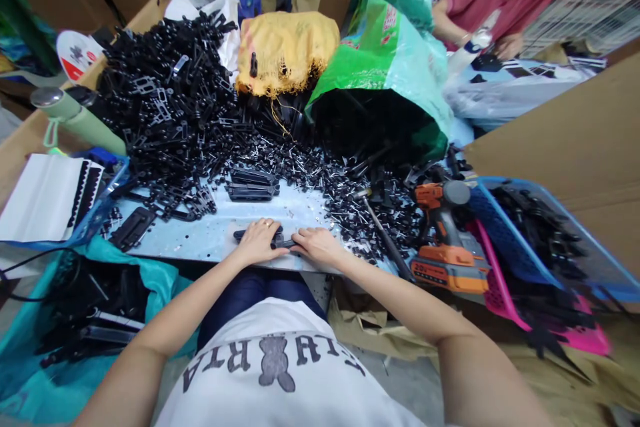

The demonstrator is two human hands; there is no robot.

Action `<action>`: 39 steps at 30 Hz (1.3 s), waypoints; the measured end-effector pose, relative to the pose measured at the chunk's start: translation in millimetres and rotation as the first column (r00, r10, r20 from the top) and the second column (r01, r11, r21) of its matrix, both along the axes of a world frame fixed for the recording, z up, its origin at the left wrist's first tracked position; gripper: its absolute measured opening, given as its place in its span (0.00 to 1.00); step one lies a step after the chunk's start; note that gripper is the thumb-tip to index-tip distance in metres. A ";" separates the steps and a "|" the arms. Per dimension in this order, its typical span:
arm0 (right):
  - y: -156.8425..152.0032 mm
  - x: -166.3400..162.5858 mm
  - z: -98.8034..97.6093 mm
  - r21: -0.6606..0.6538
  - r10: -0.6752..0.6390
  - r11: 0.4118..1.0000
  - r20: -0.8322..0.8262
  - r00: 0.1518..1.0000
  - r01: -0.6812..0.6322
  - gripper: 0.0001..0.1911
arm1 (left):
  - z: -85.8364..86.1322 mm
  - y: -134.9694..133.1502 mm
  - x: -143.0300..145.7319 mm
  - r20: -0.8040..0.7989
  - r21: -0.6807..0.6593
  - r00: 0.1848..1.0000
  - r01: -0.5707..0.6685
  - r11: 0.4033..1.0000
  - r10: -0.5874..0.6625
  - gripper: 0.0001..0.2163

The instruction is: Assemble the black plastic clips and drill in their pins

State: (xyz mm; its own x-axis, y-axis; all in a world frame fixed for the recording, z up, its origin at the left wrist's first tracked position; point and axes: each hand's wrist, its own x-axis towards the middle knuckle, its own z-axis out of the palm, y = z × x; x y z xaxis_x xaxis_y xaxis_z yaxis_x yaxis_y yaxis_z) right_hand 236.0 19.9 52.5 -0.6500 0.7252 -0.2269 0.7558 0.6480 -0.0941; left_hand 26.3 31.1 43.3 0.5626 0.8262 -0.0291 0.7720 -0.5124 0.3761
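My left hand [257, 240] is closed over a black plastic part [277, 238] at the front edge of the blue work surface [220, 230]. Between the hands runs the narrow end of the part, and the fingertips of my right hand [316, 245] are closed at it. Whatever lies under the right fingers is hidden. Just beyond the hands lies a small stack of long black plastic parts [251, 185]. A hammer [383, 230] and an orange and grey cordless drill [445, 233] lie to the right of my right hand.
Behind the hands spreads a heap of black parts [165, 100] and small pins [310, 160]. A green sack [380, 67] gapes open beside a yellow sack [285, 47]. Baskets flank me: blue [545, 213], pink [505, 300]. A teal bag [30, 360] holds parts. Another person [495, 0] works opposite.
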 end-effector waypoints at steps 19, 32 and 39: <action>4.1 -7.1 9.8 0.127 -0.083 0.988 -0.022 0.996 0.086 0.20 | -13.5 3.0 -6.9 0.144 0.044 0.989 -0.018 0.999 0.012 0.22; 25.1 25.9 -15.1 0.216 -0.295 0.915 -0.218 0.930 0.341 0.17 | 2.5 127.7 97.7 -0.040 0.115 0.978 -0.200 0.973 0.205 0.14; 137.7 24.0 8.5 0.300 -0.650 0.697 -0.121 0.750 0.652 0.17 | 15.4 80.5 45.6 0.014 0.146 0.985 -0.173 0.974 0.173 0.12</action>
